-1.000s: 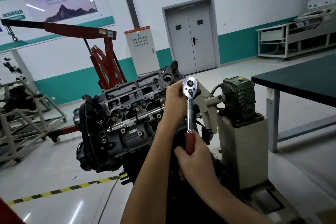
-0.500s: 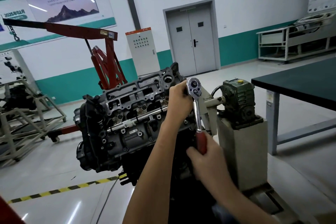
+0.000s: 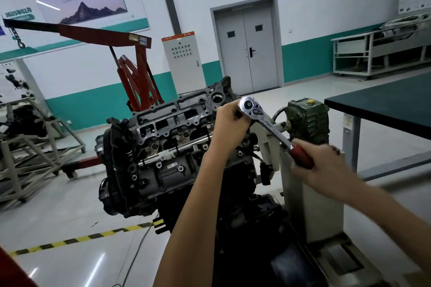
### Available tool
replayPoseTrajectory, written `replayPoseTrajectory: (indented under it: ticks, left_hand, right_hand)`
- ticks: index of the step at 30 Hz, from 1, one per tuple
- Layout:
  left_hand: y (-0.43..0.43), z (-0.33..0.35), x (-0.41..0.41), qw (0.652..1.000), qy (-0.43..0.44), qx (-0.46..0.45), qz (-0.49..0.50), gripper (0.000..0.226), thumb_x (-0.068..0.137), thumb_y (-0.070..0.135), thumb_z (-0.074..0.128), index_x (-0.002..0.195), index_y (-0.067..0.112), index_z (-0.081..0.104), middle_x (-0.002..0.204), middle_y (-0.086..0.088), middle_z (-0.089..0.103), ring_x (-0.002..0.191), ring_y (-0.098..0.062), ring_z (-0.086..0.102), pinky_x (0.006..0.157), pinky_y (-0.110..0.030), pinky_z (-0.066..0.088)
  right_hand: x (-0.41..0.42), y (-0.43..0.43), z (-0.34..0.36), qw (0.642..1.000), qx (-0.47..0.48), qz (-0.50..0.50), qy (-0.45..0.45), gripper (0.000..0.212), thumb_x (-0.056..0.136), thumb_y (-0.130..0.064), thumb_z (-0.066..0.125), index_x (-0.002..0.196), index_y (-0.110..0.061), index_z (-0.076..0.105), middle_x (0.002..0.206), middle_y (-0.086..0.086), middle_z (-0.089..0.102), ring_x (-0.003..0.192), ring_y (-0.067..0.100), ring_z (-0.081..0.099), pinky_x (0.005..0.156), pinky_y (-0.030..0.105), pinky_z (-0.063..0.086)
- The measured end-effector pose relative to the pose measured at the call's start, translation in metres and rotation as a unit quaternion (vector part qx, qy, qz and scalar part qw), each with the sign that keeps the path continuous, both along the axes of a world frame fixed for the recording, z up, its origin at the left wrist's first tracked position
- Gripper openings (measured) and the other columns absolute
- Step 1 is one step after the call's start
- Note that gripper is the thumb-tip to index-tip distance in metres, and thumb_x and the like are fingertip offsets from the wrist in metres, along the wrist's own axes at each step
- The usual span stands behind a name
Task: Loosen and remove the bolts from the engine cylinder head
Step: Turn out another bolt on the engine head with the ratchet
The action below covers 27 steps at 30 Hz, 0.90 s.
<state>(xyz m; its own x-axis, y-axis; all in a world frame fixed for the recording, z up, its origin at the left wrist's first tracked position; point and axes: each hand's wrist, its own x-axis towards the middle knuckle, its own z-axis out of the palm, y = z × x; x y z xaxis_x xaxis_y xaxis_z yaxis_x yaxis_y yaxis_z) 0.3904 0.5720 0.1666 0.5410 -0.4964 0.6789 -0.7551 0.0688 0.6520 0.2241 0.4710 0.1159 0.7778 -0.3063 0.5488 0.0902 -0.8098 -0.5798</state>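
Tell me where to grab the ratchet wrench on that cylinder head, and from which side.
Take the ratchet wrench by its red handle, coming from the lower right: the shaft slants down that way from the chrome head, so that end likely gives most leverage. The right hand grips there; the left hand holds at the head.

Left hand (image 3: 229,124) curled at ratchet (image 3: 268,124) head, right hand (image 3: 323,166) curled round its handle

Your ratchet (image 3: 275,133) slants down toward the right, where the green gearbox (image 3: 307,121) and the pale stand column (image 3: 310,212) stand just beside its handle and crowd that side. Farther right the dark table (image 3: 384,105) juts in. Left of the cylinder head (image 3: 168,123), open floor (image 3: 58,216) runs to the far red hoist (image 3: 140,81).
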Motion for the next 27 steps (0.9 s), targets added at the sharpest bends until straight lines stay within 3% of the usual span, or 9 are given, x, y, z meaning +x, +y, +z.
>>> replayPoseTrajectory:
  ticks: [4, 6, 8, 12, 14, 18, 22, 25, 27]
  left_hand:
    - [-0.003, -0.001, 0.000, 1.000, -0.001, -0.017, 0.007, 0.043, 0.083, -0.007, 0.059, 0.052, 0.019, 0.046, 0.048, 0.013, 0.042, 0.051, -0.006, 0.032, 0.050, -0.025, 0.029]
    - [-0.003, -0.002, 0.001, 1.000, 0.001, -0.014, 0.001, 0.039, 0.083, -0.005, 0.061, 0.053, 0.016, 0.047, 0.051, 0.010, 0.042, 0.054, -0.007, 0.034, 0.053, -0.025, 0.030]
    - [-0.002, -0.003, 0.002, 1.000, 0.003, -0.009, -0.007, 0.033, 0.084, -0.002, 0.062, 0.056, 0.007, 0.047, 0.055, 0.002, 0.040, 0.059, -0.012, 0.033, 0.056, -0.027, 0.028]
    - [-0.001, 0.003, 0.001, 1.000, -0.012, 0.011, 0.000, 0.035, 0.083, -0.002, 0.062, 0.053, 0.009, 0.047, 0.052, -0.003, 0.044, 0.056, -0.012, 0.033, 0.054, -0.027, 0.028]
    - [-0.001, 0.007, 0.000, 0.999, -0.018, 0.036, -0.006, 0.024, 0.082, -0.001, 0.061, 0.061, -0.005, 0.053, 0.056, -0.015, 0.048, 0.056, -0.013, 0.034, 0.052, -0.027, 0.028]
    - [-0.001, 0.006, -0.002, 0.999, -0.025, 0.024, -0.004, 0.032, 0.080, -0.006, 0.055, 0.053, 0.011, 0.047, 0.053, -0.001, 0.042, 0.052, -0.008, 0.029, 0.047, -0.019, 0.025]
    - [-0.006, -0.002, -0.001, 1.000, -0.021, -0.011, -0.006, 0.030, 0.082, -0.007, 0.058, 0.055, 0.005, 0.049, 0.053, -0.001, 0.044, 0.052, -0.009, 0.031, 0.049, -0.024, 0.028]
    - [-0.009, -0.004, 0.002, 0.999, -0.029, -0.029, 0.003, 0.038, 0.082, -0.008, 0.061, 0.054, 0.013, 0.046, 0.052, 0.007, 0.040, 0.053, -0.005, 0.029, 0.050, -0.023, 0.028]
    - [-0.009, -0.004, 0.001, 0.999, -0.040, -0.026, 0.007, 0.048, 0.082, -0.008, 0.061, 0.052, 0.022, 0.038, 0.052, 0.011, 0.036, 0.053, -0.002, 0.025, 0.049, -0.019, 0.025]
  right_hand:
    - [0.022, 0.075, -0.039, 0.968, 0.230, -0.003, -0.097, 0.021, 0.072, -0.002, 0.064, 0.070, -0.018, 0.050, 0.047, -0.004, 0.045, 0.039, 0.006, 0.036, 0.040, 0.019, 0.033]
    - [0.040, 0.110, -0.041, 0.937, 0.324, 0.035, -0.128, 0.028, 0.073, -0.002, 0.060, 0.066, -0.026, 0.047, 0.045, -0.006, 0.042, 0.037, 0.008, 0.037, 0.037, 0.021, 0.034]
    - [0.045, 0.120, -0.040, 0.929, 0.344, 0.063, -0.121, 0.035, 0.074, -0.001, 0.058, 0.063, -0.032, 0.046, 0.046, -0.004, 0.041, 0.037, 0.013, 0.040, 0.037, 0.022, 0.035]
    - [0.010, 0.048, -0.023, 0.988, 0.145, 0.050, -0.018, 0.034, 0.074, 0.001, 0.065, 0.070, -0.029, 0.049, 0.050, -0.008, 0.049, 0.044, 0.000, 0.045, 0.046, 0.012, 0.036]
    - [-0.006, 0.007, -0.001, 0.997, 0.040, 0.050, 0.038, 0.037, 0.077, 0.001, 0.067, 0.073, -0.031, 0.048, 0.058, -0.005, 0.051, 0.046, -0.002, 0.049, 0.047, 0.011, 0.039]
    - [-0.008, -0.022, 0.019, 0.997, -0.070, 0.013, 0.032, 0.042, 0.075, 0.001, 0.068, 0.073, -0.034, 0.045, 0.057, -0.005, 0.051, 0.053, 0.000, 0.053, 0.050, 0.007, 0.038]
    - [0.006, 0.032, -0.024, 0.992, 0.120, -0.010, -0.039, 0.024, 0.075, -0.003, 0.067, 0.077, -0.024, 0.055, 0.055, -0.001, 0.051, 0.046, 0.008, 0.047, 0.047, 0.015, 0.040]
    - [0.031, 0.094, -0.040, 0.944, 0.309, 0.029, -0.115, 0.021, 0.071, -0.008, 0.062, 0.067, -0.024, 0.049, 0.045, -0.006, 0.041, 0.038, 0.009, 0.038, 0.038, 0.022, 0.036]
    - [0.044, 0.114, -0.042, 0.919, 0.365, 0.067, -0.131, 0.026, 0.073, -0.006, 0.058, 0.065, -0.027, 0.045, 0.049, -0.001, 0.040, 0.039, 0.018, 0.040, 0.037, 0.028, 0.036]
